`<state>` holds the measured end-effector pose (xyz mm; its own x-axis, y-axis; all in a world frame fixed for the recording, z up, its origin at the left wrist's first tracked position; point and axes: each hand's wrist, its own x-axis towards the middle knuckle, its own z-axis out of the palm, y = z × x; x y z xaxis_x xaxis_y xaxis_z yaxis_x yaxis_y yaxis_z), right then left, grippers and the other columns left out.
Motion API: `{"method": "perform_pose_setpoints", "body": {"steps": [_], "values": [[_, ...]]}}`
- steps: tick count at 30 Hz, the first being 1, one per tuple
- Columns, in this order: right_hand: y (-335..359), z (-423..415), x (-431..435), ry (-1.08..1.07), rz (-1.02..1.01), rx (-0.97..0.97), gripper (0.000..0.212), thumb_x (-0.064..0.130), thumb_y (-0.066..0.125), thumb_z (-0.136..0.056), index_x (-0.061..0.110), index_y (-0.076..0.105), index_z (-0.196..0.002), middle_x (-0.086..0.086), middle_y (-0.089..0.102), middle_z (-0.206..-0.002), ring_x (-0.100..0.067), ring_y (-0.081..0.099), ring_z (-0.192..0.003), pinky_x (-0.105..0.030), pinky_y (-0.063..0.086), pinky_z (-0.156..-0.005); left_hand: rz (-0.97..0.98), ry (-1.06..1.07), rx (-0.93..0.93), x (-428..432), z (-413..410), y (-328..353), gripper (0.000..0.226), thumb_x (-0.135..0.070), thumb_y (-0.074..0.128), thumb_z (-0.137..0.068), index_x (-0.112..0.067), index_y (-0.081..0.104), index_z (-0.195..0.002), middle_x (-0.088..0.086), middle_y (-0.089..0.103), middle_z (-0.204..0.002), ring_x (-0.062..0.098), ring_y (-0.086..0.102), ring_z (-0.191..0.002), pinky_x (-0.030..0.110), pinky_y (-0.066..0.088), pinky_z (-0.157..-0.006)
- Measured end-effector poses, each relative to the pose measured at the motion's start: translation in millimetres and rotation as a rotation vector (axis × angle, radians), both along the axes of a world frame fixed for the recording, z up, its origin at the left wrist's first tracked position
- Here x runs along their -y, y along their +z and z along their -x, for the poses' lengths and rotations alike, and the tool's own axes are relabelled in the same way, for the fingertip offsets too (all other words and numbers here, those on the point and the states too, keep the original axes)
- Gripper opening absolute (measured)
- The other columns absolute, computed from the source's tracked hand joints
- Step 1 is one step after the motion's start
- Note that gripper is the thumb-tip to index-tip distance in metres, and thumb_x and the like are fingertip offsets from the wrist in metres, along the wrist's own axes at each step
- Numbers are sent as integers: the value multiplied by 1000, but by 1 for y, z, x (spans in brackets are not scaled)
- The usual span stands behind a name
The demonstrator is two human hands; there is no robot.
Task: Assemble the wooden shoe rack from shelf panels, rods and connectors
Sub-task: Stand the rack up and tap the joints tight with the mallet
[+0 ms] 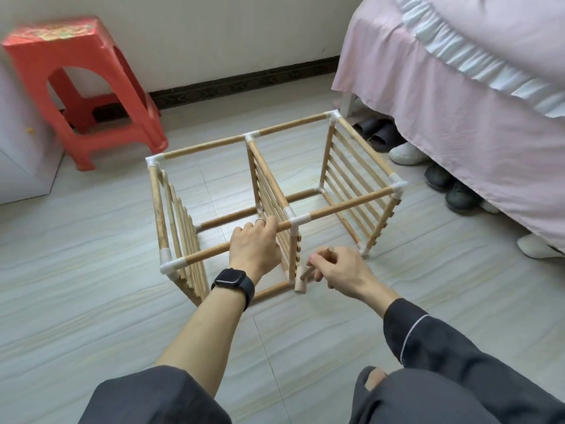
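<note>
The rack [351, 204] lies on its side on the floor [91, 270], seemingly near whole, the left hand [253, 243] curled round a top rod [208, 251], the right hand [336, 267] gripping a mallet [301, 283], likely to seat joints.

pale grey tiled floor [91, 301] with faint beige streaks and thin grout lines. in the middle of it, a wooden shoe rack [290, 126] tipped on its side, slatted panels upright, resting on its lower rods and white connectors. to the far left, a red plastic stool [76, 71] on its legs, close to the wall and just beside a white cabinet [21, 148]. to the right, a bed [458, 133] with a pink skirt hanging almost to the tiles. along and under the skirt's edge, black slippers [376, 133], a white shoe [406, 153], dark shoes [449, 188] and a white slipper [535, 246], all near the rack's right end but apart from it.
</note>
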<state>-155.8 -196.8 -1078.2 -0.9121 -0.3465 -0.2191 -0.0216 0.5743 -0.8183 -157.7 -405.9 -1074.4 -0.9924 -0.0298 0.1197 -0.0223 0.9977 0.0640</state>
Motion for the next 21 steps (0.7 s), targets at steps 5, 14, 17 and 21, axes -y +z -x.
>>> {"method": "perform_pose_setpoints", "body": {"steps": [5,14,17,21], "values": [[105,-3,-10,103,153,31,36,45,53,-92,22,79,-82,-6,73,-68,-7,54,-48,-16,41,-45,-16,27,41,25,-17,2,14,-25,49,-87,-26,35,-90,-2,61,-93,24,49,-78,36,31,-70],[147,-6,9,118,234,91,21,15,56,-102,15,75,-112,-6,79,-92,-6,65,-65,-17,51,-56,-29,133,195,50,-32,9,4,-34,52,-88,-31,55,-89,-5,64,-88,24,63,-88,36,41,-75],[122,-21,16,-5,379,155,22,12,54,-104,12,69,-121,-6,79,-99,-9,66,-67,-19,53,-57,-27,151,223,51,-29,10,9,-35,53,-87,-28,58,-88,-4,61,-83,25,61,-83,35,39,-73],[61,-68,33,-145,258,233,24,18,43,-109,16,64,-120,1,69,-83,-8,50,-60,-25,41,-53,-19,160,227,51,-25,9,11,-35,54,-85,-26,61,-84,-6,59,-73,20,54,-67,32,36,-61]]}}
